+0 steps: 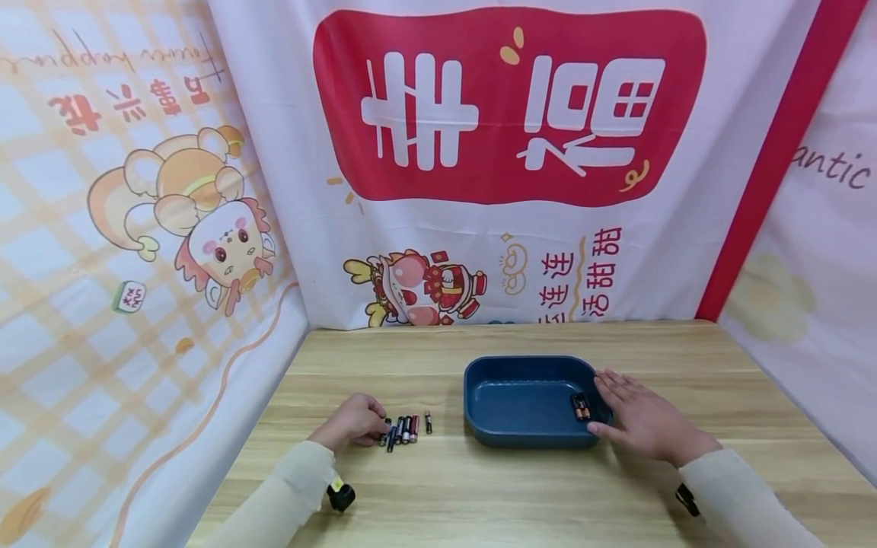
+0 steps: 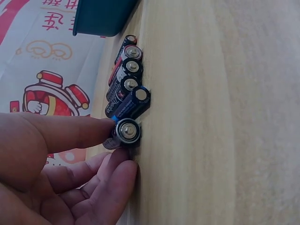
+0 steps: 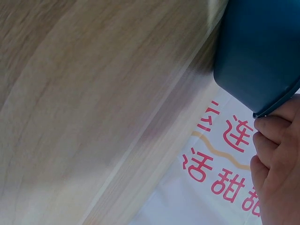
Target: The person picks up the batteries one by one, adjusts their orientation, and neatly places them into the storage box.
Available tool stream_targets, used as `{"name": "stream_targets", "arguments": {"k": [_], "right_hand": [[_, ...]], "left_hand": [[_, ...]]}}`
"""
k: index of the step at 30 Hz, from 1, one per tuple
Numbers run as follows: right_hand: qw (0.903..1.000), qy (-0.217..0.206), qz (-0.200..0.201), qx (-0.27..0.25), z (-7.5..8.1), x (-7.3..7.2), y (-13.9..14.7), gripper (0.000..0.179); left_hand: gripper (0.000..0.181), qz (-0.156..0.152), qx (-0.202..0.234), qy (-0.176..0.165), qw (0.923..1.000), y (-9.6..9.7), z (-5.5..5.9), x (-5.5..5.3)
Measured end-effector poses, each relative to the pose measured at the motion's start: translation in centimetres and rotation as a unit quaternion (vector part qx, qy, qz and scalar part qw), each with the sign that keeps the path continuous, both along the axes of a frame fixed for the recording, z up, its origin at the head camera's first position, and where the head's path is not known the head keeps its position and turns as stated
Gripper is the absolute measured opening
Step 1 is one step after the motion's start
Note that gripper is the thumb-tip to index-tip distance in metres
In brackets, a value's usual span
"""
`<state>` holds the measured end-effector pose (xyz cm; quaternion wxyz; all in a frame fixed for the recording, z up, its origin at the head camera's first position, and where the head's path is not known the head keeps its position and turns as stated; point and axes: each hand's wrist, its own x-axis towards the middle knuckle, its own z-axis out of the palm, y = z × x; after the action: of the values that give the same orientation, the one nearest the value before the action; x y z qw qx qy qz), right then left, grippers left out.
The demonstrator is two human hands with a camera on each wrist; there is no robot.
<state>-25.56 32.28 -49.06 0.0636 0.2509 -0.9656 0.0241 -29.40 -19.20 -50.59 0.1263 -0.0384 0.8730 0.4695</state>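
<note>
My left hand (image 1: 358, 421) is at the left end of a row of batteries (image 1: 406, 429) lying on the table. In the left wrist view, its thumb and fingers pinch the nearest battery (image 2: 127, 131), whose metal end faces the camera. A dark blue battery (image 2: 136, 102) lies right beside it, slightly askew. My right hand (image 1: 647, 415) rests on the right side of a dark blue basin (image 1: 534, 440), fingers extended along the rim and thumb at its front corner. Black and copper batteries (image 1: 581, 406) lie inside the basin near that hand.
A single battery (image 1: 428, 422) lies a little apart, between the row and the basin. The wooden table (image 1: 479, 495) meets a printed cloth (image 1: 510, 251) at the back, with more cloth (image 1: 171, 320) at the left side.
</note>
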Motion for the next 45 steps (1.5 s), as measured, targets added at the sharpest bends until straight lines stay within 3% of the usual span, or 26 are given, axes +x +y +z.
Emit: {"name": "stream_targets", "arguments": {"k": [7,13,21,26,30,35,42,45], "right_hand": [[1.0000,0.001,0.005,0.001,-0.1,-0.2,0.1,0.089],[1.0000,0.001,0.006,0.002,-0.2,-0.2,0.2,0.089],[1.0000,0.000,0.005,0.004,-0.2,-0.2,0.3,0.088],[1.0000,0.001,0.005,0.007,-0.2,-0.2,0.3,0.088],[1.0000,-0.001,0.004,0.008,-0.1,-0.1,0.2,0.088],[1.0000,-0.003,0.003,0.005,-0.1,-0.1,0.3,0.089],[1.0000,-0.001,0.000,0.000,-0.2,-0.2,0.3,0.089],[1.0000,-0.005,-0.001,0.001,-0.1,-0.2,0.2,0.090]], "left_hand": [[0.019,-0.013,-0.045,0.018,0.9987,0.1,0.1,-0.1],[0.021,-0.012,-0.041,0.017,0.9989,-0.1,0.2,0.0],[0.037,-0.018,0.031,-0.003,0.9994,-1.0,0.1,0.1],[0.037,-0.017,0.103,-0.023,0.9942,-1.7,0.0,0.2],[0.036,-0.025,0.166,-0.045,0.9848,-2.4,0.0,0.0],[0.041,-0.058,0.231,-0.069,0.9687,-3.0,0.3,-0.3],[0.051,-0.070,0.342,-0.106,0.9311,-3.8,1.1,-0.6],[0.048,-0.071,0.359,-0.110,0.9240,-3.9,1.4,-0.7]]}}
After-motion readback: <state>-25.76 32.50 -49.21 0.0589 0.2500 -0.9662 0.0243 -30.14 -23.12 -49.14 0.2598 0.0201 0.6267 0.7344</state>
